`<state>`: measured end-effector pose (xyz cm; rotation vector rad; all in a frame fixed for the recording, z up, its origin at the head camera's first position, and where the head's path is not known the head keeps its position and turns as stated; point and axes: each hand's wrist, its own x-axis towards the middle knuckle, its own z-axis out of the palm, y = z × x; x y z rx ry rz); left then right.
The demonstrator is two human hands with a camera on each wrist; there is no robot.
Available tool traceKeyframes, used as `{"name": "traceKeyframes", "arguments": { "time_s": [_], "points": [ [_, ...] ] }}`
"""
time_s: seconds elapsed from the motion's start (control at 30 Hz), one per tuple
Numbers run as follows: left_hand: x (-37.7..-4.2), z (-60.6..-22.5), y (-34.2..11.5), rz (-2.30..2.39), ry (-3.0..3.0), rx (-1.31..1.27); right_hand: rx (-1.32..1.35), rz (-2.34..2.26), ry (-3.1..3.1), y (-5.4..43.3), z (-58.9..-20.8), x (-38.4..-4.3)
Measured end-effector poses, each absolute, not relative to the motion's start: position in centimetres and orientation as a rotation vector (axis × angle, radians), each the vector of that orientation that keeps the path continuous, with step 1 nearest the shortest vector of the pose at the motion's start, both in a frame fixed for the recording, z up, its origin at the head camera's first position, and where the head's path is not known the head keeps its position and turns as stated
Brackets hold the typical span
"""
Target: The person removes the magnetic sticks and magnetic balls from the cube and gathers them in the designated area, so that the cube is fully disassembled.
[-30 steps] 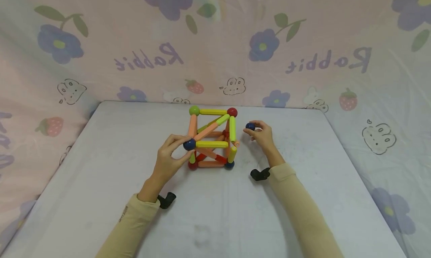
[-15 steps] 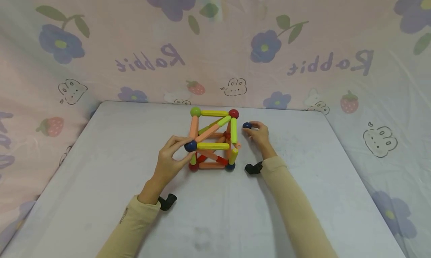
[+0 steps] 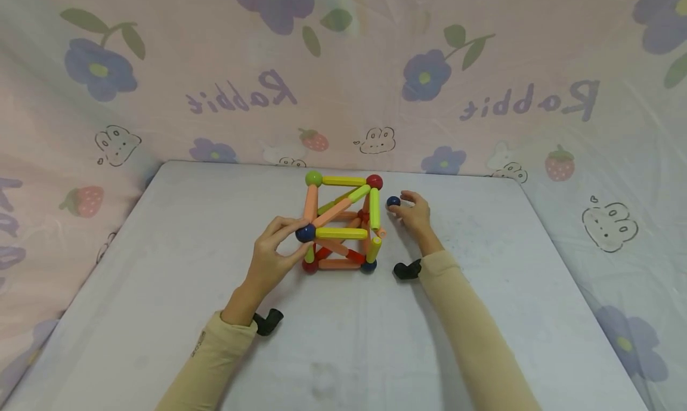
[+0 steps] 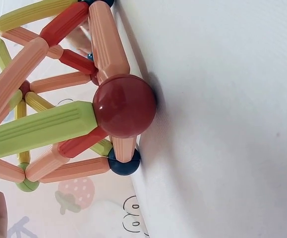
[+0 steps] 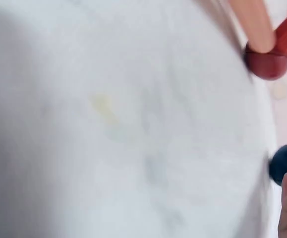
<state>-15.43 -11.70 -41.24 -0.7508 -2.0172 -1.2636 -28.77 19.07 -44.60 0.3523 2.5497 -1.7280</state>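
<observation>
A frame of magnetic rods and balls [image 3: 343,234] stands mid-table in the head view, in yellow, green, orange and red. My left hand [image 3: 271,250] pinches its upper near-left blue ball [image 3: 305,233] between thumb and fingers. Close by in the left wrist view are a lower red ball [image 4: 125,105] and a green rod [image 4: 44,130]. To the frame's right, a loose blue ball [image 3: 393,202] sits at the fingertips of my right hand [image 3: 415,215]. Its thumb touches the ball, while the index finger looks lifted away. The right wrist view crops this ball [image 5: 284,164] at its edge.
White cloth covers the table [image 3: 343,351]. Behind it hangs a printed curtain [image 3: 343,71] with flowers, rabbits and strawberries. Black wrist mounts show beside the left sleeve [image 3: 225,339] and the right sleeve [image 3: 456,291].
My right hand has moved slightly left with the loose blue ball, closer to the frame, and its fingers have now spread from the ball. The left hand keeps its grip; the frame stays put.
</observation>
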Motion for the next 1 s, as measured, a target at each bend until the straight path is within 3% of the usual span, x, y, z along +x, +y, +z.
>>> {"name": "traceKeyframes", "arguments": {
  "time_s": [0.4, 0.7, 1.0],
  "points": [
    [-15.3, -41.0, -11.7, -1.268, -2.028, -0.738, -0.053, -1.898, 2.734, 18.0, -40.0, -23.5],
    [-15.4, -41.1, -11.6, -1.273, -2.021, -0.741, -0.774, -1.841, 2.968, 14.9, -36.8, -18.3],
    [-15.3, -41.1, -11.6, -1.275, -2.025, -0.744, -1.509, -1.331, 3.055, 11.8, -36.3, -16.8]
  ]
}}
